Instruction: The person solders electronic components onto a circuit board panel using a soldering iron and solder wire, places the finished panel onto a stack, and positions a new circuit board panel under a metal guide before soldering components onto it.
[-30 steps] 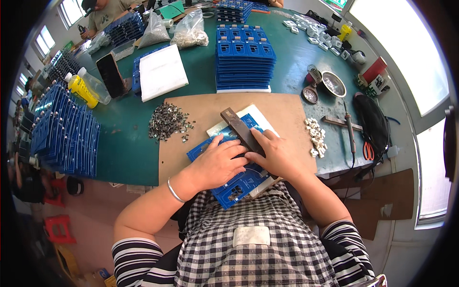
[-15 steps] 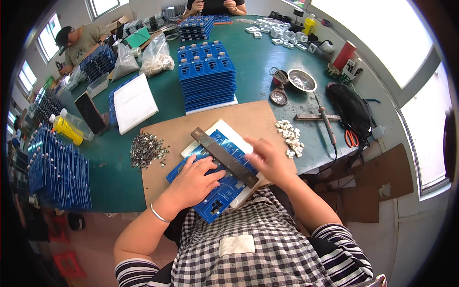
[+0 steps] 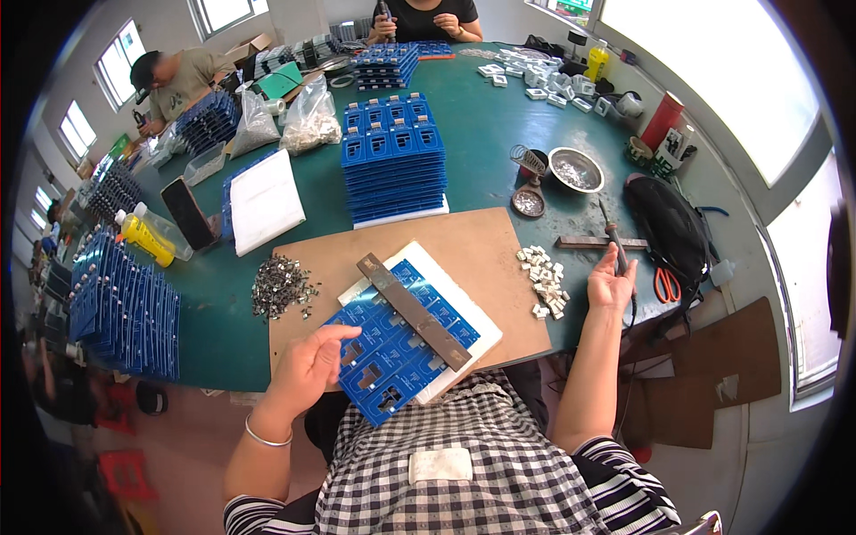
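A dark bar (image 3: 414, 311) is partly hiding the blue board (image 3: 385, 342); the right hand (image 3: 612, 287) is grasping a soldering iron (image 3: 612, 232), the left hand (image 3: 308, 367) hanging loose.

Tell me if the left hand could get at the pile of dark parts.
Likely yes: the left hand is close to the dark parts, with only bare brown board visible between them.

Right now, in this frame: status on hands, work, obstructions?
Left hand at edge of blue rectangular circuit board. Right hand at slim grey soldering iron. Board on white flat slab, dark straight bar lying across it.
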The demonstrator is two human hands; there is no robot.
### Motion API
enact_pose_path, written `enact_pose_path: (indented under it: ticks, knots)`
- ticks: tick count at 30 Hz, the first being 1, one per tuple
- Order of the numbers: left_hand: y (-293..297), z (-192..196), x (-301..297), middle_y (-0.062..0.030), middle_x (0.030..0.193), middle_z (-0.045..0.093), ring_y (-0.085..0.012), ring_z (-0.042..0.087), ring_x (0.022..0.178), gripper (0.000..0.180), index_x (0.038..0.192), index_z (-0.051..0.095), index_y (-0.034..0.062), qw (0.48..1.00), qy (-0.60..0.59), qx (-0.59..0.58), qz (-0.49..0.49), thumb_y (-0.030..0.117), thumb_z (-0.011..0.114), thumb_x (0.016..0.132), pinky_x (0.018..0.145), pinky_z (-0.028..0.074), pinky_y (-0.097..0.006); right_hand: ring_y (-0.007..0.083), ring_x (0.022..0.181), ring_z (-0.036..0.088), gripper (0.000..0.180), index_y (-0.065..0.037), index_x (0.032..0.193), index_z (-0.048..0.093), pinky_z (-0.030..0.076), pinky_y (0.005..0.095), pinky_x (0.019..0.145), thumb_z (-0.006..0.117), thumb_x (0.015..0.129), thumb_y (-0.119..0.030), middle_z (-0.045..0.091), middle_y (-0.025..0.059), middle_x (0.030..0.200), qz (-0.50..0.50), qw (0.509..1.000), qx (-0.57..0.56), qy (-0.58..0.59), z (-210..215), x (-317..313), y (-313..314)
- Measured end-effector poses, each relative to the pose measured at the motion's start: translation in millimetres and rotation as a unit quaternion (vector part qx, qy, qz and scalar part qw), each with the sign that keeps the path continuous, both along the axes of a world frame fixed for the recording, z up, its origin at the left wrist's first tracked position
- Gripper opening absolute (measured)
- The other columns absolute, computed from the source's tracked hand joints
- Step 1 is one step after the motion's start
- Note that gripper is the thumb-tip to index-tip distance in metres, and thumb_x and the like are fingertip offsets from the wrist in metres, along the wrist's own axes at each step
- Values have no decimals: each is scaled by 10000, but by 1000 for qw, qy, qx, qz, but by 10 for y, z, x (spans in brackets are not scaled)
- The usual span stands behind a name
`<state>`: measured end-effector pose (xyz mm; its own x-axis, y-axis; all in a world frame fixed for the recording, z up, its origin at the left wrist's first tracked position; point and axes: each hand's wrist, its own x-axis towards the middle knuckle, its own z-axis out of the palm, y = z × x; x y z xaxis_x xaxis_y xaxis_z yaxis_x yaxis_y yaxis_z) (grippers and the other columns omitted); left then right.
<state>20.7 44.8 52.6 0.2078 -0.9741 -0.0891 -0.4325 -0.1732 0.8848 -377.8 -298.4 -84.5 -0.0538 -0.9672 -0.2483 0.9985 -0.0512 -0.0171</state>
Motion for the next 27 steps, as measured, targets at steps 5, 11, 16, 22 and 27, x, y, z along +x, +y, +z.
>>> enact_pose_path:
  ticks: [5,11,16,22,27]
  knots:
    - [182,-120,23,26,717,503,-65,448,660,257,1178,594,29,998,-11,-41,36,216,465,1057,637,406,-250,173,815,663,198,-67,1072,591,586,287,669,647,970,-228,676,88,963,-84,979,4,186,189,266,232]
    - [126,-79,-86,5,711,515,-93,456,619,90,985,528,32,984,114,-94,100,117,554,1000,599,403,-254,136,706,598,227,-174,1200,515,476,269,615,595,988,-191,666,88,950,-109,860,-223,445,860,699,1059]
    - [50,183,-394,-82,742,633,-197,616,616,63,925,602,38,986,-26,-160,24,68,657,929,556,470,-310,286,723,692,351,-102,1256,424,579,398,686,624,986,-200,673,228,842,108,721,-501,467,1091,1220,1737]
    - [16,163,-713,-97,763,658,-271,662,669,108,897,623,51,981,1,-186,-62,56,723,854,577,501,-356,297,827,698,554,-138,1221,482,545,414,745,792,795,35,683,177,979,187,624,-612,449,1050,1598,2138]
    - [8,92,-649,-95,765,667,-282,666,678,118,883,638,54,973,-46,-212,-77,51,740,825,590,511,-362,261,833,672,560,-149,1215,491,512,389,740,740,789,117,669,147,945,170,624,-598,473,1061,1553,2227]
